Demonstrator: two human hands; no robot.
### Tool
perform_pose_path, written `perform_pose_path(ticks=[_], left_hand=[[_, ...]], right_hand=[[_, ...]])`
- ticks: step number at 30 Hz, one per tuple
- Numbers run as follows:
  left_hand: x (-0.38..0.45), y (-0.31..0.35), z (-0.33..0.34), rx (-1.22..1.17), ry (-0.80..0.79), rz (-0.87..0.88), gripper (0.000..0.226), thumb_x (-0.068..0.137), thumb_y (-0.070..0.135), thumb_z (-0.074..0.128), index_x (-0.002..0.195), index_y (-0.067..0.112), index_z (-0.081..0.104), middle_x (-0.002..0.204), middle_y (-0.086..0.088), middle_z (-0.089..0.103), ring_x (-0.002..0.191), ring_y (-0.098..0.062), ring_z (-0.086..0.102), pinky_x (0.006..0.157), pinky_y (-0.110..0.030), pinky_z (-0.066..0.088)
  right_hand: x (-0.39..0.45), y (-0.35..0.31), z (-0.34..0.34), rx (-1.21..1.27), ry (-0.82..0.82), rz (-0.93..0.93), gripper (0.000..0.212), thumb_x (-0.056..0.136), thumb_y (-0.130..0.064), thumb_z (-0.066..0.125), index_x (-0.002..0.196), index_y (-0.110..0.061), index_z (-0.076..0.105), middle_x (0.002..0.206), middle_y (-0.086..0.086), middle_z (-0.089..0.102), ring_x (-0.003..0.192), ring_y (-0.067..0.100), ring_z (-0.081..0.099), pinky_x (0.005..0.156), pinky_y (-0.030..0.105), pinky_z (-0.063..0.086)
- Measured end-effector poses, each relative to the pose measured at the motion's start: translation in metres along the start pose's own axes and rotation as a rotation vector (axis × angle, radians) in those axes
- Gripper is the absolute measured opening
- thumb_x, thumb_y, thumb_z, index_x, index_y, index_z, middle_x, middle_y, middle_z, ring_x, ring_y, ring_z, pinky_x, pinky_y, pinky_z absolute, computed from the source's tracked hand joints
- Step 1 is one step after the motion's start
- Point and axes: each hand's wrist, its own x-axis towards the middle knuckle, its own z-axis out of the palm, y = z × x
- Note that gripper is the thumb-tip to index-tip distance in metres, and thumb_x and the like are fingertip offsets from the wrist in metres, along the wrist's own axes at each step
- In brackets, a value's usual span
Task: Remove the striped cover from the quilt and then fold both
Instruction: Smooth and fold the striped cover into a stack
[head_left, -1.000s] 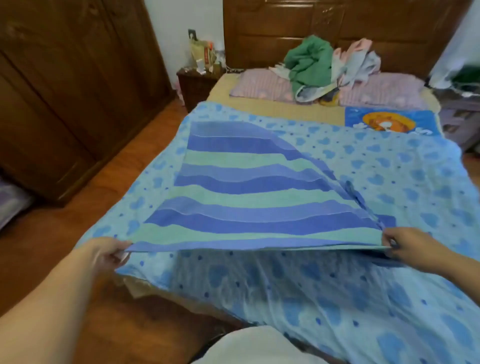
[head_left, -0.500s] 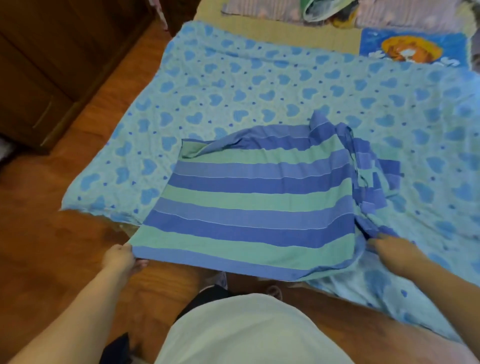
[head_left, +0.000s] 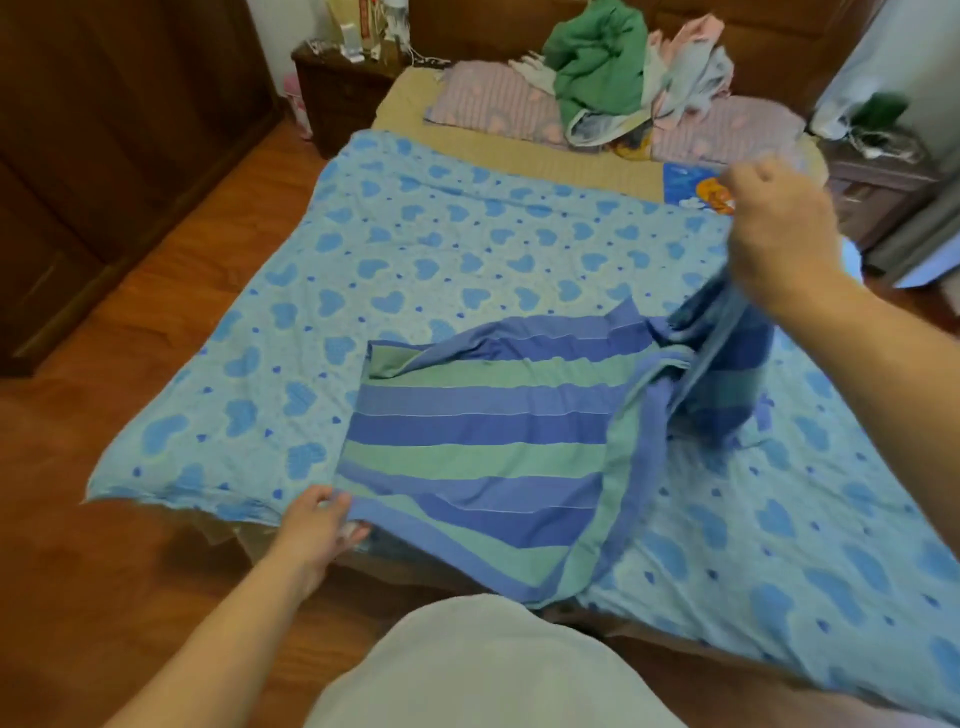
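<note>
Left hand (head_left: 319, 525) pinching the near-left corner of the striped cover (head_left: 483, 441) at the bed's near edge, fingers curled round the fabric. Right hand (head_left: 774, 234) up high, fist closed on the cover's right side, lifting it in a bunched fold off the heart-print quilt (head_left: 415, 260) spread flat beneath. Farther back, pink pillows (head_left: 488, 109) under a clothes heap (head_left: 613, 67), nightstand (head_left: 343, 78) at the left.
</note>
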Motion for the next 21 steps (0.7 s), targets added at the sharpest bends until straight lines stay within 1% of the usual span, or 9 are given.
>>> perform_pose_path(ticks=[3, 6, 8, 10, 12, 14, 17, 19, 21], left_hand=[[-0.013, 0.015, -0.002, 0.069, -0.189, 0.108, 0.007, 0.098, 0.000, 0.055, 0.097, 0.007, 0.054, 0.096, -0.020, 0.073, 0.088, -0.039, 0.071, 0.087, -0.051, 0.056], [-0.022, 0.026, -0.008, 0.084, -0.266, 0.190, 0.022, 0.096, -0.004, 0.057, 0.103, 0.016, 0.048, 0.090, -0.017, 0.073, 0.076, -0.032, 0.070, 0.068, -0.040, 0.060], [-0.020, 0.023, -0.014, 0.110, -0.285, 0.198, 0.025, 0.093, -0.001, 0.062, 0.104, 0.016, 0.049, 0.087, -0.014, 0.073, 0.071, -0.026, 0.070, 0.065, -0.036, 0.059], [-0.016, 0.017, -0.024, 0.209, -0.291, 0.142, 0.025, 0.083, 0.015, 0.071, 0.104, 0.012, 0.057, 0.092, -0.015, 0.074, 0.082, -0.035, 0.072, 0.079, -0.050, 0.059], [-0.011, 0.010, -0.033, 0.251, -0.357, 0.050, 0.019, 0.084, 0.015, 0.070, 0.099, 0.005, 0.064, 0.097, -0.019, 0.074, 0.092, -0.040, 0.071, 0.087, -0.057, 0.056], [-0.011, 0.005, -0.037, 0.241, -0.388, -0.023, 0.003, 0.092, 0.004, 0.064, 0.095, 0.002, 0.064, 0.101, -0.021, 0.073, 0.086, -0.031, 0.072, 0.081, -0.046, 0.060], [-0.008, 0.000, -0.042, 0.225, -0.408, -0.087, 0.007, 0.095, 0.000, 0.057, 0.097, 0.004, 0.063, 0.101, -0.020, 0.074, 0.077, -0.021, 0.073, 0.067, -0.030, 0.060], [-0.003, 0.002, -0.046, 0.224, -0.415, -0.094, 0.008, 0.096, -0.001, 0.057, 0.100, 0.003, 0.062, 0.103, -0.021, 0.073, 0.078, -0.021, 0.073, 0.066, -0.029, 0.060], [-0.001, 0.010, -0.047, 0.228, -0.418, -0.081, 0.008, 0.096, -0.001, 0.057, 0.100, 0.004, 0.061, 0.103, -0.019, 0.073, 0.076, -0.019, 0.073, 0.060, -0.026, 0.058]], right_hand=[[-0.010, -0.125, 0.003, 0.457, -0.124, -0.197, 0.058, 0.077, 0.008, 0.037, 0.128, -0.011, 0.056, 0.091, 0.013, 0.058, 0.083, 0.033, 0.054, 0.073, 0.045, 0.045], [-0.080, -0.228, 0.033, 0.738, -0.508, -0.337, 0.043, 0.095, -0.012, 0.041, 0.135, -0.021, 0.055, 0.092, 0.002, 0.054, 0.086, 0.017, 0.047, 0.081, 0.039, 0.041], [-0.127, -0.262, 0.066, 0.605, -0.501, -0.352, 0.041, 0.102, -0.016, 0.044, 0.143, -0.014, 0.046, 0.111, 0.008, 0.056, 0.098, 0.018, 0.047, 0.093, 0.038, 0.042], [-0.165, -0.259, 0.100, 0.460, -0.463, -0.161, 0.039, 0.097, -0.006, 0.050, 0.136, -0.003, 0.049, 0.126, 0.020, 0.052, 0.113, 0.034, 0.048, 0.101, 0.043, 0.043], [-0.194, -0.244, 0.121, 0.313, -0.489, 0.040, 0.021, 0.085, 0.004, 0.059, 0.105, -0.002, 0.064, 0.103, 0.023, 0.055, 0.102, 0.041, 0.051, 0.084, 0.047, 0.050], [-0.214, -0.220, 0.126, 0.045, -0.710, 0.081, 0.017, 0.086, 0.000, 0.056, 0.099, -0.007, 0.062, 0.091, 0.017, 0.059, 0.093, 0.038, 0.054, 0.072, 0.040, 0.048], [-0.215, -0.180, 0.117, -0.077, -0.986, 0.155, 0.026, 0.099, -0.016, 0.040, 0.120, -0.010, 0.054, 0.116, 0.017, 0.061, 0.106, 0.037, 0.059, 0.080, 0.037, 0.048], [-0.179, -0.160, 0.102, 0.074, -0.874, 0.372, 0.033, 0.102, -0.025, 0.033, 0.103, -0.004, 0.058, 0.113, 0.026, 0.062, 0.102, 0.040, 0.060, 0.084, 0.040, 0.049], [-0.115, -0.149, 0.070, 0.375, -0.497, 0.671, 0.043, 0.100, -0.035, 0.033, 0.073, -0.008, 0.053, 0.084, 0.025, 0.062, 0.079, 0.036, 0.060, 0.073, 0.040, 0.046]])
